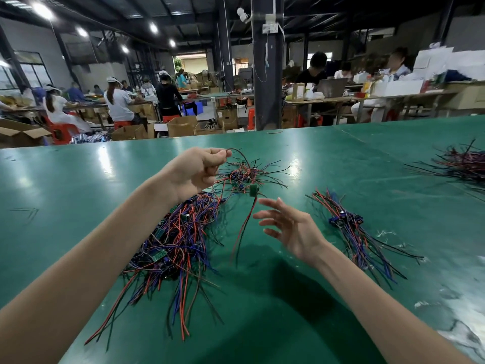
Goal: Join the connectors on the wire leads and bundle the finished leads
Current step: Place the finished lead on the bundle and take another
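We judge the task to be early on. The large tangle [178, 243] of red, black and blue leads lies loose and unsorted on the green worktop [78, 185], and most of the joining looks to be ahead of us. Just beyond the tangle sits a small heap [246, 174] of leads, also loose. Well to the right of the tangle, a flatter group with blue connectors [346, 224] lies roughly side by side. These may be finished leads, but we see no tie around them, so the bundling looks undone. Far to the right of the tangle, 1 more pile [462, 161] sits at the worktop's edge.

The left hand [194, 172] is raised above the far end of the tangle, its grip closed in a pinch on the thin end of 1 lead [246, 222]. That lead hangs just right of the tangle, with a small green board [253, 191] partway down and its red and black wires trailing toward the worktop. We cannot tell if they touch it. The right hand [286, 224] hovers just right of the hanging lead, its grip open, fingers spread, holding nothing, fingertips near the wires.
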Tool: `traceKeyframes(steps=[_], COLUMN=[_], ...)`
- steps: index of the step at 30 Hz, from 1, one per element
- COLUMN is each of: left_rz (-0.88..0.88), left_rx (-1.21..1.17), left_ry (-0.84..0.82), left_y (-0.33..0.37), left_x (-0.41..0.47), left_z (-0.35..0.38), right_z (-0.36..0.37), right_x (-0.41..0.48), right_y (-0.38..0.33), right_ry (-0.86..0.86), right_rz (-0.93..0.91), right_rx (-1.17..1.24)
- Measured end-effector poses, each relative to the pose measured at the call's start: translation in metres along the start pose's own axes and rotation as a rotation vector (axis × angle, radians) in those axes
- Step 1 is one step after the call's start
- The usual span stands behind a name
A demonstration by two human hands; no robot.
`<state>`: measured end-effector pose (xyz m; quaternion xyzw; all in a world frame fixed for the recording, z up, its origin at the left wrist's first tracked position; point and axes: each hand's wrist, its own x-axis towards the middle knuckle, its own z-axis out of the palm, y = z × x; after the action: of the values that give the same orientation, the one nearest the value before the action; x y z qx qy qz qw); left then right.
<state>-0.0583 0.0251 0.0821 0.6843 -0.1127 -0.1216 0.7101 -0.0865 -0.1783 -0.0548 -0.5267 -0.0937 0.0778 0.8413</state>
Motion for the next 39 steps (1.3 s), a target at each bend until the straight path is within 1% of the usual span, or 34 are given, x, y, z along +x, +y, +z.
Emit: traceKeyframes(steps=[1, 2, 4, 5, 7, 9, 10, 13, 15, 18, 20, 22, 24, 29, 32, 34, 37, 39], left_rz=[-0.033, -0.059, -0.063, -0.034, 0.062, 0.105, 0.083, -0.109, -0.141, -0.082, -0.1, -0.218, -0.272, -0.084, -0.006, 0.084, 0.243, 0.304], left_rx=[-0.008, -0.022, -0.007, 0.026, 0.095, 0.135, 0.165, 0.343, 0.526, 0.921, 1.142, 1.217, 1.213, 1.227, 1.178, 1.143, 0.949, 0.798], left_ry=[0.015, 0.037, 0.105, 0.156, 0.261, 0.337, 0.34, 0.26, 0.252, 0.309, 0.275, 0.195, 0.152, 0.328, 0.368, 0.399, 0.445, 0.417], left_y=[-0.001, -0.002, 0.001, 0.003, 0.007, 0.007, 0.005, -0.015, -0.032, -0.051, -0.058, -0.064, -0.071, -0.078, -0.08, -0.075, -0.06, -0.049], left_x=[0.007, 0.015, 0.035, 0.046, 0.069, 0.09, 0.096, 0.108, 0.106, 0.097, 0.085, 0.077, 0.072, 0.067, 0.068, 0.068, 0.068, 0.064], left_z=[0.002, 0.005, 0.012, 0.014, 0.016, 0.013, 0.01, -0.01, -0.026, -0.057, -0.076, -0.086, -0.092, -0.099, -0.103, -0.102, -0.094, -0.083], right_z=[0.0, 0.0, -0.005, -0.008, -0.013, -0.015, -0.015, -0.016, -0.016, -0.016, -0.015, -0.015, -0.015, -0.016, -0.017, -0.017, -0.017, -0.017], right_x=[0.002, 0.004, 0.01, 0.012, 0.014, 0.014, 0.014, 0.016, 0.016, 0.016, 0.015, 0.015, 0.015, 0.015, 0.016, 0.016, 0.016, 0.016], right_y=[0.003, 0.006, 0.013, 0.016, 0.018, 0.018, 0.019, 0.023, 0.025, 0.026, 0.026, 0.026, 0.026, 0.027, 0.027, 0.027, 0.028, 0.027], right_ry=[0.043, 0.125, 0.348, 0.435, 0.512, 0.524, 0.522, 0.506, 0.498, 0.475, 0.463, 0.462, 0.464, 0.462, 0.46, 0.457, 0.459, 0.462], right_rz=[0.009, 0.004, -0.044, -0.076, -0.114, -0.121, -0.119, -0.117, -0.114, -0.114, -0.111, -0.109, -0.106, -0.101, -0.104, -0.102, -0.099, -0.099], right_rx=[-0.005, -0.037, -0.147, -0.18, -0.171, -0.163, -0.176, -0.205, -0.244, -0.32, -0.355, -0.368, -0.372, -0.374, -0.368, -0.374, -0.379, -0.379])
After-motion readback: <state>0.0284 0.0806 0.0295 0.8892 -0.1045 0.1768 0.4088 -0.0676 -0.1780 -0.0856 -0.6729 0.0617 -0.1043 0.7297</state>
